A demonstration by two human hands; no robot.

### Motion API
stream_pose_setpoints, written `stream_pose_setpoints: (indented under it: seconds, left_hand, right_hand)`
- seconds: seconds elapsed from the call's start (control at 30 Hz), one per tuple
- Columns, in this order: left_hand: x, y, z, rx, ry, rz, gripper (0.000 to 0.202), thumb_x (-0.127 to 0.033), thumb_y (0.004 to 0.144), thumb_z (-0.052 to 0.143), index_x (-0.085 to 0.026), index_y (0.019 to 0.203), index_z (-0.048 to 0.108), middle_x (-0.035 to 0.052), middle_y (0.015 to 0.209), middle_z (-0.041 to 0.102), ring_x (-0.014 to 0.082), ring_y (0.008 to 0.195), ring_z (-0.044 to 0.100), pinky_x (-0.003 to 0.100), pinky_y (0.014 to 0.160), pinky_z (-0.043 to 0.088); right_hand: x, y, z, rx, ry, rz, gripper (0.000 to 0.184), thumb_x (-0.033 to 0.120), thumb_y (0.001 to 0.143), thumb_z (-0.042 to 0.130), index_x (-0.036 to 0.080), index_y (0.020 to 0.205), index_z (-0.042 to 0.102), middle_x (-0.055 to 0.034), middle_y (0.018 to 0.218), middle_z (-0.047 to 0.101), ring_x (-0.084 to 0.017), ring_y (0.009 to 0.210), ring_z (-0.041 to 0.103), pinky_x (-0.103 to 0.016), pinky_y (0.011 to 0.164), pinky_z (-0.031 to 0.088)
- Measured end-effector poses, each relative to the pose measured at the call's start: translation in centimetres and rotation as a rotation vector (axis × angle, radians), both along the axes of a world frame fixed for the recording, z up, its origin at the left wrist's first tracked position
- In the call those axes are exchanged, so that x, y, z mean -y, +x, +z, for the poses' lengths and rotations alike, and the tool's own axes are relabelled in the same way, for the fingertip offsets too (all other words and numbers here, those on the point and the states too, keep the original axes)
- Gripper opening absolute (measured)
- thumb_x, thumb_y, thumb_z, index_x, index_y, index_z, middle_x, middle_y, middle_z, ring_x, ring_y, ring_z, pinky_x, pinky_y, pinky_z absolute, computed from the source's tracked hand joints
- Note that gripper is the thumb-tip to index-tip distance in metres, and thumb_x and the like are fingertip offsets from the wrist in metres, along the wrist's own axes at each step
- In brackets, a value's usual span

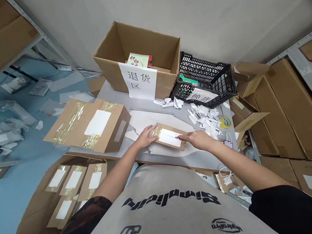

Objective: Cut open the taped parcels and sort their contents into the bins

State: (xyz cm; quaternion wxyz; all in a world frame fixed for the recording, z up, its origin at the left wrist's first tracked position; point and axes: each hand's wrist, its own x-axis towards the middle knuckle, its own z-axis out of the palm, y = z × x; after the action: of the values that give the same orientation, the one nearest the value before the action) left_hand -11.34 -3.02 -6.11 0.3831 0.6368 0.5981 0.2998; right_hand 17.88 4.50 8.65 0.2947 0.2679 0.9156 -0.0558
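A small taped cardboard box (164, 140) with a white label (169, 133) lies in front of me on the table. My left hand (146, 136) grips its left end, fingers over the top edge and thumb at the near side. In my right hand (197, 139) is a red utility knife (181, 137), its tip at the label. A dark line runs along the label to the left of the tip. White paper (135, 118) is spread beneath the box.
An open carton (165, 84) and a black crate (208, 72) stand at the back. Paper scraps (204, 118) and a tape roll (225, 122) lie to the right. A larger box (76, 123) stands left; a carton (33, 206) of labelled boxes sits below.
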Motion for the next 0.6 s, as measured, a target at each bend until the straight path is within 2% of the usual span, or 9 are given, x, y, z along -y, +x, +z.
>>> stream_pose_setpoints:
  seconds: [0.07, 0.13, 0.2, 0.27, 0.4, 0.5, 0.6]
  left_hand:
    - [0.2, 1.0, 1.2, -0.221, 0.101, -0.008, 0.062, -0.034, 0.083, 0.066, -0.032, 0.142, 0.048, 0.0088, 0.155, 0.034, 0.0354, 0.145, 0.026, 0.055, 0.115, 0.030]
    - [0.4, 2.6, 2.3, -0.392, 0.240, -0.124, 0.052, -0.028, 0.084, 0.064, -0.029, 0.135, 0.055, 0.0091, 0.157, 0.031, 0.0365, 0.146, 0.023, 0.057, 0.116, 0.026]
    - [0.7, 4.3, 3.2, -0.485, 0.338, -0.297, 0.048, -0.027, 0.086, 0.063, -0.024, 0.133, 0.055, 0.0116, 0.154, 0.037, 0.0348, 0.143, 0.030, 0.054, 0.115, 0.029]
    - [0.9, 5.6, 3.6, -0.550, 0.358, -0.376, 0.050, -0.030, 0.086, 0.065, -0.020, 0.133, 0.054, 0.0135, 0.146, 0.046, 0.0338, 0.137, 0.038, 0.051, 0.113, 0.033]
    - [0.7, 6.5, 3.8, -0.647, 0.337, -0.354, 0.049, -0.027, 0.082, 0.071, -0.018, 0.127, 0.056, 0.0131, 0.127, 0.059, 0.0330, 0.130, 0.046, 0.047, 0.108, 0.037]
    - [0.2, 6.5, 4.2, -0.666, 0.326, -0.359, 0.046, -0.027, 0.078, 0.075, -0.017, 0.120, 0.058, 0.0125, 0.117, 0.062, 0.0328, 0.122, 0.050, 0.046, 0.102, 0.041]
    - [-0.4, 6.5, 4.6, -0.663, 0.301, -0.360, 0.048, -0.029, 0.072, 0.081, -0.015, 0.112, 0.059, 0.0128, 0.113, 0.062, 0.0317, 0.112, 0.055, 0.045, 0.097, 0.043]
  right_hand:
    - [0.2, 0.3, -0.3, -0.001, 0.009, -0.023, 0.056, 0.013, 0.093, 0.042, 0.035, 0.144, 0.045, -0.0093, 0.102, 0.071, -0.023, 0.083, 0.068, -0.027, 0.062, 0.037]
    - [0.4, 0.6, -0.7, -0.020, 0.020, -0.036, 0.056, 0.014, 0.092, 0.042, 0.035, 0.144, 0.045, -0.0085, 0.100, 0.071, -0.023, 0.081, 0.068, -0.027, 0.060, 0.035]
    - [0.4, 1.3, -0.9, -0.058, 0.022, -0.045, 0.056, 0.016, 0.093, 0.043, 0.038, 0.145, 0.043, -0.0073, 0.099, 0.071, -0.022, 0.081, 0.068, -0.027, 0.058, 0.033]
    - [0.5, 2.2, -1.2, -0.092, 0.016, -0.058, 0.056, 0.018, 0.094, 0.043, 0.040, 0.146, 0.041, -0.0060, 0.098, 0.071, -0.021, 0.081, 0.067, -0.026, 0.058, 0.031]
    - [0.7, 4.5, -1.6, -0.136, 0.006, -0.092, 0.051, 0.023, 0.099, 0.039, 0.042, 0.147, 0.039, -0.0046, 0.095, 0.070, -0.019, 0.079, 0.065, -0.026, 0.058, 0.030]
    - [0.8, 5.7, -1.8, -0.168, 0.007, -0.134, 0.047, 0.030, 0.101, 0.038, 0.043, 0.146, 0.040, -0.0041, 0.094, 0.070, -0.018, 0.077, 0.064, -0.025, 0.057, 0.030]
    - [0.9, 5.8, -2.2, -0.216, 0.019, -0.172, 0.046, 0.033, 0.102, 0.037, 0.044, 0.146, 0.039, -0.0031, 0.097, 0.070, -0.018, 0.077, 0.064, -0.025, 0.058, 0.032]
